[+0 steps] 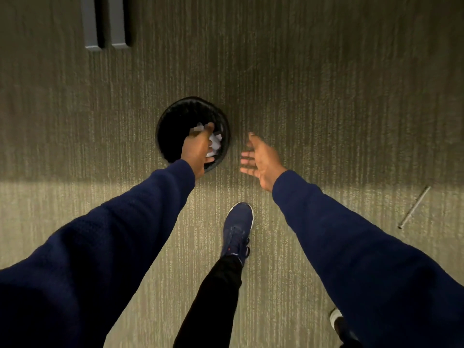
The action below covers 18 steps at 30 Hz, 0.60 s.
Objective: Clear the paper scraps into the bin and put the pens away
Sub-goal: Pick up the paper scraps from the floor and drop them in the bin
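Note:
A round black bin (170, 126) stands on the carpet just ahead of me. My left hand (197, 149) is over its right half, palm down, fingers curled around white paper scraps (215, 144) that show between thumb and forefinger. My right hand (259, 160) hovers to the right of the bin, outside its rim, palm turned inward with fingers spread and nothing in it. A thin grey pen-like stick (414, 207) lies on the carpet at the far right. The inside of the bin is dark, and my left hand hides part of it.
Two grey furniture legs (105, 23) stand at the top left. My blue shoe (238, 227) is planted behind the bin, and another shoe (336, 320) shows at the lower right. Striped carpet (326, 96) surrounds the bin.

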Each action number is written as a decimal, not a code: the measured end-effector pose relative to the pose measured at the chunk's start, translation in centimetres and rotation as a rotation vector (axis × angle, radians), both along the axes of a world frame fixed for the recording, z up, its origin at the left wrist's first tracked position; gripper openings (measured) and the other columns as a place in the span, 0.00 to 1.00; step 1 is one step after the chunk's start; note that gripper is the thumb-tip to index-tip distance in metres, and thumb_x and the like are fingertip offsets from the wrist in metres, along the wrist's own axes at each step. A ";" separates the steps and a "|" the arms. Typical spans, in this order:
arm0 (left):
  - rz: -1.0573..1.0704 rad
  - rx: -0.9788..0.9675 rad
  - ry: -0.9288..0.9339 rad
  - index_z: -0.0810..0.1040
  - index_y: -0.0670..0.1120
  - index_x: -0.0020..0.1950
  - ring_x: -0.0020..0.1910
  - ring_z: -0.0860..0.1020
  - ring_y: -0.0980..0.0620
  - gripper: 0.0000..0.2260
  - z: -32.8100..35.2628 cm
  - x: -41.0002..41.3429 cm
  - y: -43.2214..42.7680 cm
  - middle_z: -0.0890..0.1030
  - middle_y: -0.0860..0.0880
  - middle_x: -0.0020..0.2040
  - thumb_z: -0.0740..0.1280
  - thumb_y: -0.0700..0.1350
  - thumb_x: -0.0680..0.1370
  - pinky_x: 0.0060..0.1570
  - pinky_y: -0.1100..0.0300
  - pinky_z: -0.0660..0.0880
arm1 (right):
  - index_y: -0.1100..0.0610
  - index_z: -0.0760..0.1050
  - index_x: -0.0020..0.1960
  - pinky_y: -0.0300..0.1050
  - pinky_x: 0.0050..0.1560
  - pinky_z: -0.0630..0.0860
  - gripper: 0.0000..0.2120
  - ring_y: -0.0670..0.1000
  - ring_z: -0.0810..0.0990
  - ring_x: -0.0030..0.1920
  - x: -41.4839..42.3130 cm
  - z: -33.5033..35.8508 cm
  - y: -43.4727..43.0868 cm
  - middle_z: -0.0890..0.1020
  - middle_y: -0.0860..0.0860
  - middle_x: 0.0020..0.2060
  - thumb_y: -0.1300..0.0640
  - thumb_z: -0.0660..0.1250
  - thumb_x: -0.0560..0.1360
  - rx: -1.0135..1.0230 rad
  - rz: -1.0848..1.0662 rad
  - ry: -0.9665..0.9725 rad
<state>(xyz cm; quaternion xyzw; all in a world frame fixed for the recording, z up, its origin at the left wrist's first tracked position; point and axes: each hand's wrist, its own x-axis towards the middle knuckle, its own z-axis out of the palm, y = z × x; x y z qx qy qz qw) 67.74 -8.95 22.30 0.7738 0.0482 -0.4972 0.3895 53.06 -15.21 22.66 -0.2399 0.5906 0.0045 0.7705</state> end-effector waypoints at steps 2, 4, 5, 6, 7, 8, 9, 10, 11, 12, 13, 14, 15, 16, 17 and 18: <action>-0.088 0.015 -0.018 0.74 0.44 0.69 0.53 0.79 0.47 0.21 0.3 -3.1 -1.4 0.81 0.43 0.59 0.63 0.56 0.82 0.51 0.52 0.76 | 0.57 0.69 0.73 0.53 0.59 0.78 0.28 0.55 0.77 0.59 -3.8 0.7 -0.4 0.77 0.56 0.61 0.40 0.57 0.82 -0.006 -0.032 0.008; -0.174 0.037 -0.045 0.72 0.42 0.71 0.55 0.78 0.45 0.24 0.7 -6.9 -2.8 0.78 0.39 0.64 0.62 0.57 0.82 0.48 0.53 0.76 | 0.57 0.70 0.73 0.53 0.59 0.78 0.27 0.55 0.77 0.59 -7.9 1.4 -0.9 0.77 0.56 0.62 0.40 0.57 0.82 -0.013 -0.077 0.016; -0.211 0.041 -0.044 0.72 0.40 0.71 0.56 0.78 0.44 0.25 0.8 -9.1 -3.5 0.79 0.39 0.61 0.63 0.57 0.81 0.48 0.53 0.75 | 0.58 0.71 0.72 0.53 0.58 0.78 0.27 0.55 0.77 0.58 -10.1 1.7 -1.1 0.78 0.56 0.61 0.40 0.57 0.82 -0.017 -0.097 0.025; -0.248 0.042 -0.035 0.73 0.40 0.70 0.54 0.78 0.44 0.25 0.9 -11.3 -4.1 0.79 0.41 0.56 0.63 0.57 0.81 0.48 0.52 0.75 | 0.58 0.71 0.71 0.53 0.58 0.78 0.26 0.54 0.77 0.58 -12.4 2.0 -1.4 0.78 0.56 0.60 0.40 0.57 0.82 -0.023 -0.118 0.037; -0.283 0.043 -0.026 0.73 0.40 0.69 0.52 0.77 0.46 0.24 0.9 -13.6 -4.7 0.78 0.45 0.51 0.64 0.57 0.81 0.48 0.51 0.76 | 0.58 0.72 0.71 0.53 0.57 0.78 0.26 0.54 0.78 0.57 -14.8 2.2 -1.6 0.78 0.56 0.60 0.40 0.57 0.82 -0.031 -0.143 0.047; -0.319 0.043 -0.016 0.74 0.41 0.68 0.49 0.77 0.48 0.23 0.9 -16.0 -5.3 0.77 0.47 0.48 0.64 0.56 0.81 0.48 0.52 0.76 | 0.58 0.72 0.70 0.53 0.57 0.78 0.26 0.54 0.78 0.58 -17.3 2.4 -1.7 0.78 0.55 0.59 0.40 0.57 0.82 -0.038 -0.165 0.059; -0.353 0.043 -0.001 0.75 0.41 0.67 0.47 0.76 0.50 0.23 0.7 -18.5 -5.7 0.76 0.48 0.46 0.64 0.57 0.81 0.47 0.52 0.76 | 0.58 0.73 0.70 0.53 0.58 0.78 0.26 0.54 0.78 0.58 -19.8 2.5 -1.8 0.79 0.55 0.58 0.40 0.57 0.82 -0.042 -0.186 0.071; -0.389 0.046 0.013 0.76 0.41 0.67 0.45 0.76 0.51 0.23 0.6 -21.0 -6.2 0.76 0.49 0.46 0.65 0.57 0.81 0.46 0.53 0.75 | 0.58 0.73 0.69 0.54 0.59 0.79 0.26 0.54 0.79 0.57 -22.4 2.7 -1.9 0.79 0.55 0.58 0.40 0.58 0.82 -0.045 -0.212 0.081; -0.427 0.049 0.024 0.76 0.42 0.67 0.45 0.76 0.51 0.23 0.5 -23.7 -6.5 0.76 0.49 0.46 0.65 0.57 0.80 0.44 0.54 0.75 | 0.58 0.74 0.67 0.54 0.60 0.79 0.25 0.54 0.79 0.57 -25.0 2.9 -1.8 0.79 0.55 0.58 0.40 0.58 0.82 -0.046 -0.245 0.090; -0.467 0.054 0.030 0.76 0.42 0.67 0.44 0.76 0.51 0.23 0.5 -26.5 -6.8 0.76 0.49 0.47 0.65 0.57 0.80 0.43 0.55 0.75 | 0.58 0.74 0.66 0.55 0.60 0.79 0.25 0.54 0.80 0.57 -27.7 3.0 -1.7 0.80 0.55 0.58 0.40 0.58 0.81 -0.046 -0.277 0.100; -0.506 0.061 0.034 0.76 0.42 0.67 0.44 0.76 0.52 0.23 0.5 -29.2 -7.2 0.76 0.49 0.47 0.65 0.57 0.80 0.42 0.55 0.75 | 0.58 0.75 0.66 0.55 0.60 0.79 0.24 0.55 0.80 0.56 -30.4 3.1 -1.6 0.80 0.56 0.58 0.40 0.59 0.81 -0.044 -0.307 0.109; -0.544 0.070 0.038 0.76 0.42 0.67 0.43 0.75 0.52 0.23 0.6 -32.0 -7.4 0.76 0.50 0.46 0.65 0.57 0.80 0.42 0.56 0.74 | 0.58 0.75 0.66 0.54 0.60 0.79 0.24 0.55 0.80 0.57 -33.1 3.2 -1.4 0.80 0.56 0.58 0.40 0.59 0.81 -0.037 -0.335 0.117; -0.581 0.079 0.044 0.75 0.43 0.67 0.42 0.75 0.53 0.22 0.6 -34.8 -7.6 0.76 0.50 0.46 0.65 0.57 0.80 0.41 0.56 0.74 | 0.58 0.74 0.67 0.54 0.60 0.78 0.25 0.56 0.80 0.58 -35.9 3.3 -1.2 0.80 0.56 0.59 0.40 0.59 0.82 -0.028 -0.365 0.119; -0.617 0.085 0.047 0.75 0.43 0.67 0.41 0.75 0.53 0.22 0.8 -37.5 -7.8 0.76 0.50 0.45 0.65 0.57 0.80 0.41 0.56 0.74 | 0.59 0.74 0.67 0.54 0.60 0.78 0.25 0.56 0.79 0.59 -38.7 3.4 -0.9 0.79 0.57 0.59 0.40 0.59 0.82 -0.019 -0.391 0.120; -0.658 0.088 0.048 0.75 0.43 0.66 0.41 0.75 0.53 0.21 0.9 -40.2 -7.8 0.77 0.50 0.45 0.66 0.56 0.80 0.42 0.55 0.74 | 0.59 0.74 0.67 0.53 0.59 0.78 0.25 0.57 0.79 0.60 -41.6 3.6 -0.6 0.79 0.57 0.59 0.41 0.59 0.82 -0.011 -0.417 0.122; -0.706 0.092 0.050 0.76 0.44 0.65 0.41 0.75 0.53 0.20 1.2 -42.9 -7.9 0.77 0.50 0.45 0.66 0.56 0.80 0.43 0.55 0.74 | 0.59 0.74 0.66 0.53 0.58 0.78 0.24 0.56 0.79 0.59 -44.6 3.8 -0.3 0.79 0.56 0.58 0.41 0.59 0.82 -0.008 -0.446 0.129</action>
